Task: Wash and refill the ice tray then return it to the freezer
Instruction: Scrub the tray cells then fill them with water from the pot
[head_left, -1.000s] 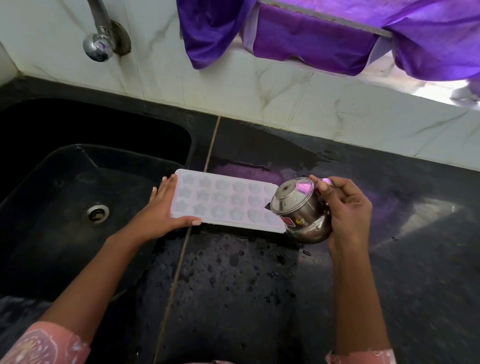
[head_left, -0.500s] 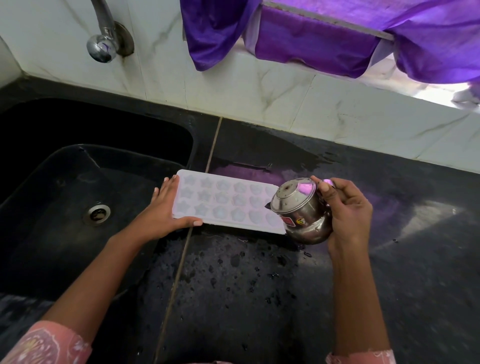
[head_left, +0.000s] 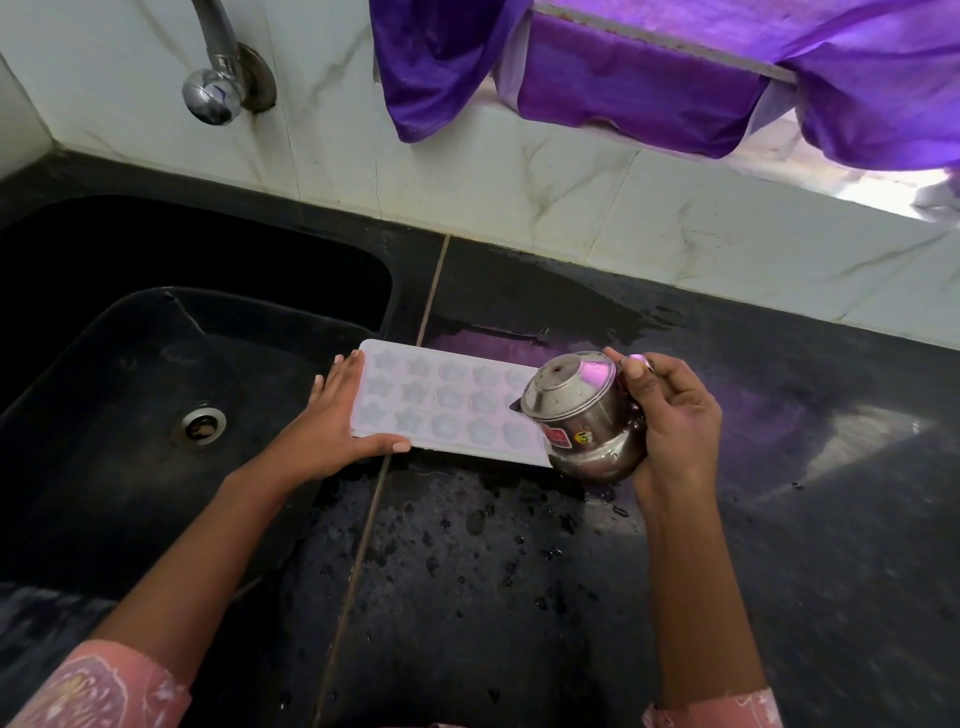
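On the wet black surface, just right of the sink, a pale ice tray is lying flat with its star-shaped cells facing up. Its left end is reaching over the seam between the sink edge and the counter slab. The left hand is bracing that left end: the fingers are lying extended along the short side, and the thumb is pressing along the near long edge, so the hand is loosely clasping the tray's corner rather than closing fully around it. The right hand is wrapping closed around a small steel pot with a lid, holding it tilted toward the left so that its little spout is hanging over the tray's right end, covering that part of the tray. Whether water is running from the spout cannot be told. Drops and puddles are spreading over the surface in front of the tray. Behind the sink a chrome tap is sticking out of the marble wall, and purple cloth is hanging at the window above.
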